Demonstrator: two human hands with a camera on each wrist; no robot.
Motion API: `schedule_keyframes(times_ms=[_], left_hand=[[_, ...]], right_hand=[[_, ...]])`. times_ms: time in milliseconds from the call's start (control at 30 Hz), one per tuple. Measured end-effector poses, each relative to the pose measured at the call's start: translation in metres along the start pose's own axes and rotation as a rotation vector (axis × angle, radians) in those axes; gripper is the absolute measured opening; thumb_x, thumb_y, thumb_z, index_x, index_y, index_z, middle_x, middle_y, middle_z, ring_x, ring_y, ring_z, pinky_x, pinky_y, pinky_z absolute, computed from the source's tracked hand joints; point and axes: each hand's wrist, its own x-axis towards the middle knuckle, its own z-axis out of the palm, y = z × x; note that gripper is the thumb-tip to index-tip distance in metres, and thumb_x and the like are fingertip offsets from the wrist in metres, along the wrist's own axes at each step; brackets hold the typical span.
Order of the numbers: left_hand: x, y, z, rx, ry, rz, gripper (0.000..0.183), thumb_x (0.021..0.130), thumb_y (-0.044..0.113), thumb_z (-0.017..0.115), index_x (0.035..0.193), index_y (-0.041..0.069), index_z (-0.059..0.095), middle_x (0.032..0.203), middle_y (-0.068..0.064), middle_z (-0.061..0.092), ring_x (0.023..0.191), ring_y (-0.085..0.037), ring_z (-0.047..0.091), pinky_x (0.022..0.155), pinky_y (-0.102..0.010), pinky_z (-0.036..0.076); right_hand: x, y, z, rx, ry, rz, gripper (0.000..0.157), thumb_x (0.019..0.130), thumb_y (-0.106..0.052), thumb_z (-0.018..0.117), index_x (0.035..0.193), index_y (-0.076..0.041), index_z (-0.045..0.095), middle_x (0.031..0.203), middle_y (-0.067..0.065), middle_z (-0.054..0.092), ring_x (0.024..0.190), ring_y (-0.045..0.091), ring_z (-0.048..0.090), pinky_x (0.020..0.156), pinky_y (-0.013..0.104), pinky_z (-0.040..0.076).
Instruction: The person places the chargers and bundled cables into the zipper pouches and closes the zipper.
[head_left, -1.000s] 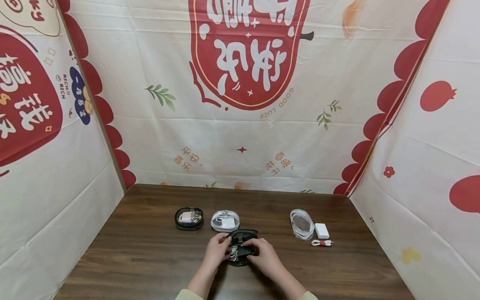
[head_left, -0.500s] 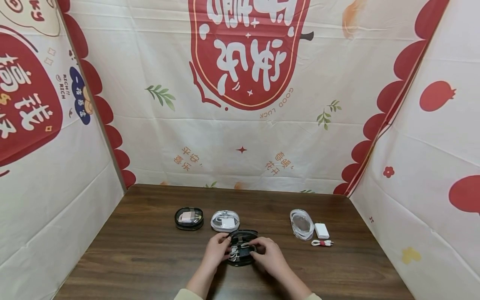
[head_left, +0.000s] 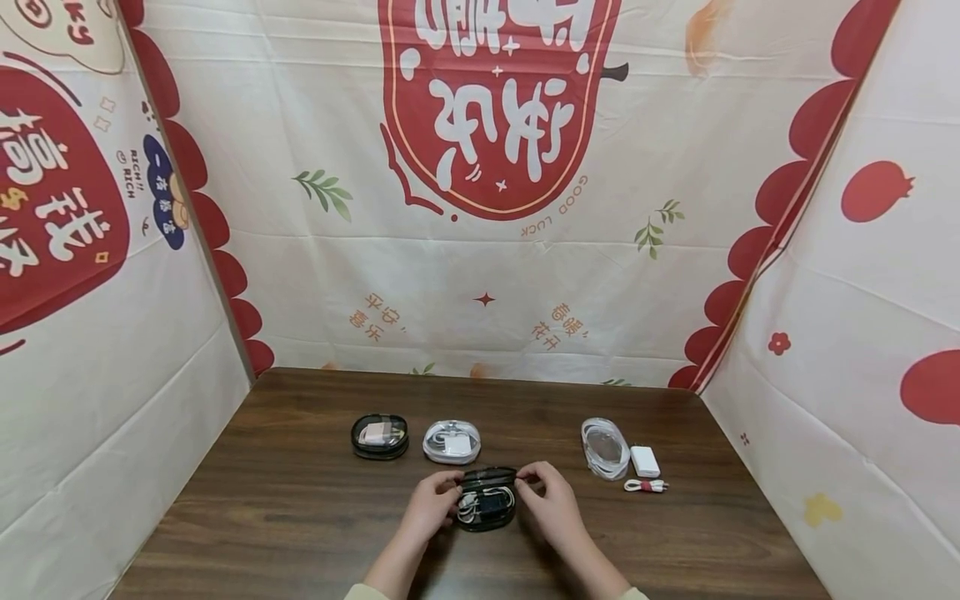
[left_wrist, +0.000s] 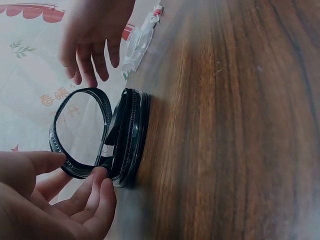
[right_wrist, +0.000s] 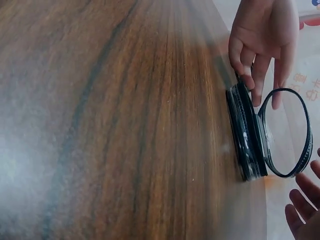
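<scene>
Left hand's (head_left: 432, 505) fingers curl round the black case (head_left: 486, 527) at front centre; right hand's (head_left: 553, 500) fingers, loosely spread, are at its raised lid (head_left: 487, 473). Inside, one black adapter (head_left: 492, 502), one pale cable (head_left: 468, 509). Looks like closing time: next calls for folding that lid down, cable tucked clear. Beyond, on the surface (head_left: 300, 517), two shut cases: one dark (head_left: 380, 437), one white (head_left: 452, 442); rightward, one clear oval case (head_left: 605, 448), one white adapter (head_left: 644, 461), one red-banded cable (head_left: 646, 485).
</scene>
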Motion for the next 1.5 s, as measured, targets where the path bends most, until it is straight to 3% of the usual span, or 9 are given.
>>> schedule_keyframes(times_ms=[100, 233, 433, 567, 667, 900, 1067, 1267, 1500], left_hand=[[-0.001, 0.000, -0.001, 0.026, 0.018, 0.010, 0.034, 0.080, 0.000, 0.055, 0.113, -0.005, 0.055, 0.073, -0.010, 0.055, 0.057, -0.018, 0.054, 0.045, -0.034, 0.047], [0.002, -0.001, -0.003, 0.080, 0.053, 0.024, 0.038, 0.075, -0.004, 0.050, 0.112, -0.005, 0.056, 0.068, -0.007, 0.052, 0.053, -0.020, 0.053, 0.042, -0.033, 0.046], [0.016, -0.003, -0.007, 0.219, 0.057, 0.087, 0.034, 0.074, -0.005, 0.046, 0.105, -0.004, 0.062, 0.088, -0.013, 0.062, 0.067, -0.021, 0.055, 0.054, -0.030, 0.044], [0.025, -0.004, -0.009, 0.279, -0.002, 0.101, 0.032, 0.078, -0.003, 0.044, 0.102, -0.002, 0.065, 0.092, -0.013, 0.063, 0.053, -0.014, 0.050, 0.050, -0.030, 0.044], [0.030, -0.006, -0.009, 0.254, -0.065, 0.074, 0.032, 0.079, -0.003, 0.040, 0.100, -0.002, 0.065, 0.092, -0.013, 0.062, 0.045, -0.014, 0.045, 0.042, -0.030, 0.042], [0.040, -0.011, -0.013, 0.228, -0.237, 0.107, 0.041, 0.072, -0.013, 0.037, 0.104, -0.006, 0.062, 0.106, -0.018, 0.059, 0.085, -0.024, 0.055, 0.059, -0.031, 0.048], [0.048, -0.012, -0.019, 0.340, -0.335, 0.171, 0.042, 0.072, -0.016, 0.039, 0.104, -0.003, 0.061, 0.103, -0.016, 0.061, 0.093, -0.025, 0.055, 0.068, -0.034, 0.048], [0.052, -0.014, -0.025, 0.400, -0.384, 0.163, 0.029, 0.079, -0.010, 0.050, 0.102, 0.001, 0.065, 0.094, -0.009, 0.065, 0.075, -0.013, 0.057, 0.054, -0.028, 0.049], [0.054, -0.018, -0.025, 0.563, -0.374, 0.230, 0.028, 0.070, -0.010, 0.058, 0.092, 0.003, 0.070, 0.082, 0.001, 0.065, 0.059, -0.006, 0.050, 0.052, -0.023, 0.044]], right_hand=[[0.002, -0.003, 0.000, -0.036, 0.004, -0.038, 0.011, 0.079, -0.012, 0.067, 0.090, -0.012, 0.063, 0.088, -0.004, 0.056, 0.082, 0.015, 0.052, 0.071, 0.031, 0.046], [0.004, -0.005, 0.002, -0.139, -0.036, -0.157, 0.017, 0.078, -0.015, 0.068, 0.094, -0.012, 0.064, 0.093, -0.005, 0.057, 0.090, 0.014, 0.050, 0.077, 0.037, 0.043], [0.004, -0.004, 0.008, -0.323, -0.230, -0.301, 0.036, 0.081, -0.030, 0.064, 0.113, -0.014, 0.060, 0.119, -0.002, 0.053, 0.110, 0.019, 0.046, 0.086, 0.047, 0.036], [0.001, -0.001, 0.012, -0.427, -0.361, -0.354, 0.049, 0.084, -0.039, 0.058, 0.127, -0.016, 0.051, 0.134, 0.003, 0.044, 0.122, 0.027, 0.037, 0.092, 0.055, 0.029], [-0.001, 0.002, 0.014, -0.465, -0.422, -0.358, 0.053, 0.084, -0.043, 0.056, 0.129, -0.016, 0.049, 0.137, 0.003, 0.040, 0.125, 0.030, 0.032, 0.093, 0.058, 0.025], [-0.007, 0.002, 0.014, -0.465, -0.490, -0.324, 0.052, 0.084, -0.045, 0.055, 0.128, -0.017, 0.051, 0.137, 0.003, 0.040, 0.128, 0.028, 0.028, 0.093, 0.061, 0.023], [-0.008, 0.004, 0.016, -0.458, -0.515, -0.320, 0.052, 0.084, -0.046, 0.055, 0.128, -0.018, 0.050, 0.137, 0.002, 0.039, 0.129, 0.027, 0.027, 0.092, 0.059, 0.025], [-0.010, 0.005, 0.014, -0.455, -0.521, -0.354, 0.051, 0.083, -0.043, 0.058, 0.127, -0.017, 0.051, 0.138, 0.002, 0.039, 0.129, 0.028, 0.027, 0.091, 0.060, 0.025], [-0.014, 0.011, 0.009, -0.486, -0.526, -0.443, 0.057, 0.080, -0.043, 0.060, 0.129, -0.017, 0.048, 0.140, 0.003, 0.036, 0.129, 0.030, 0.026, 0.088, 0.064, 0.025]])
